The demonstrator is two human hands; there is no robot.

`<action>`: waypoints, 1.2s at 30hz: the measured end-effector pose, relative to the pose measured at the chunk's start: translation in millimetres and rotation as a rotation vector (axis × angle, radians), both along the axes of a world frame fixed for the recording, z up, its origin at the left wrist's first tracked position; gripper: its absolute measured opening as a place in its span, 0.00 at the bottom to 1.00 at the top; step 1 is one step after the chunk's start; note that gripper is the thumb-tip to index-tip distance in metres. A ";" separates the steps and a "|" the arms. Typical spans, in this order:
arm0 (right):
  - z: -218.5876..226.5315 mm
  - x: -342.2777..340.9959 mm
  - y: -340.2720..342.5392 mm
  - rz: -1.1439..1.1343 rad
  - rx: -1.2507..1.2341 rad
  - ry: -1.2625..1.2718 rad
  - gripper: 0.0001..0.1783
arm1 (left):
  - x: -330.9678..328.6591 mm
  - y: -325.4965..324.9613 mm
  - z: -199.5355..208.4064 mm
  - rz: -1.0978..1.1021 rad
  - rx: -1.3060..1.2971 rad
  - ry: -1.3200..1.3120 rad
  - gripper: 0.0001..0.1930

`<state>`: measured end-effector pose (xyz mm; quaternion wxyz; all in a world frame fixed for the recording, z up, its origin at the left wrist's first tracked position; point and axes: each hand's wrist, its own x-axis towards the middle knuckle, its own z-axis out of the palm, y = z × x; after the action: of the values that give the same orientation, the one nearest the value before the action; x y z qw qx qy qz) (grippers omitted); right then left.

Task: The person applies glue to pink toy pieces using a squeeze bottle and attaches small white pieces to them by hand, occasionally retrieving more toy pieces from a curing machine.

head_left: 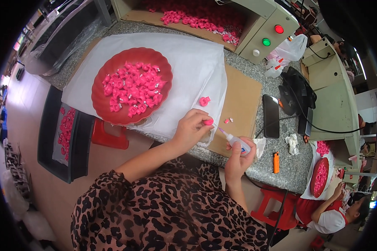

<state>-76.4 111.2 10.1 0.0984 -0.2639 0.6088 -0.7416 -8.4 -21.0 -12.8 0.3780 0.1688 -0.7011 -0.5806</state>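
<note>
My left hand pinches a small pink plastic piece over the front edge of the workbench. My right hand is wrapped round a small white glue bottle. The bottle's thin nozzle points up and left towards the pink piece; whether the two touch I cannot tell. Just beyond my hands, a single pink part lies on white paper. Tiny pink and white bits rest on the cardboard. To the left stands a red scalloped bowl full of similar pink parts.
A grey machine box with pink parts inside stands at the back. On the right lie a black phone, an orange lighter and crumpled tissue. A dark bin sits lower left. A co-worker works at far right.
</note>
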 end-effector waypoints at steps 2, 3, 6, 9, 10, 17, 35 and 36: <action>-2.9 0.9 0.8 -0.014 0.041 0.072 0.09 | -0.5 0.5 -0.5 -0.005 0.007 -0.003 0.08; -6.1 0.1 0.3 -0.012 0.064 0.130 0.09 | -0.3 -0.1 -0.6 -0.003 0.010 -0.005 0.08; -13.9 -1.7 0.4 -0.006 0.110 0.211 0.09 | -0.1 -0.4 -2.3 -0.021 0.015 -0.012 0.08; -20.7 -4.8 1.8 -0.016 0.164 0.289 0.09 | 0.6 -0.6 -1.3 -0.024 0.010 -0.024 0.08; -21.7 -5.4 2.0 -0.030 0.194 0.344 0.10 | 0.6 -0.5 -1.8 -0.024 0.011 -0.024 0.08; -19.8 -5.9 2.3 -0.016 0.229 0.379 0.10 | 1.9 -0.9 -3.1 -0.032 0.006 -0.026 0.08; -19.5 -5.9 1.1 -0.003 0.201 0.418 0.09 | 1.3 -1.8 -2.9 -0.028 0.038 -0.016 0.07; -19.8 -6.0 1.1 -0.005 0.201 0.433 0.09 | 1.5 -1.7 -3.2 -0.026 0.035 -0.019 0.07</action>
<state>-82.4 112.3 -9.7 -0.0102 -0.4042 0.6871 -0.6036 -7.0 -22.8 -16.0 0.3609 0.1718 -0.6964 -0.5961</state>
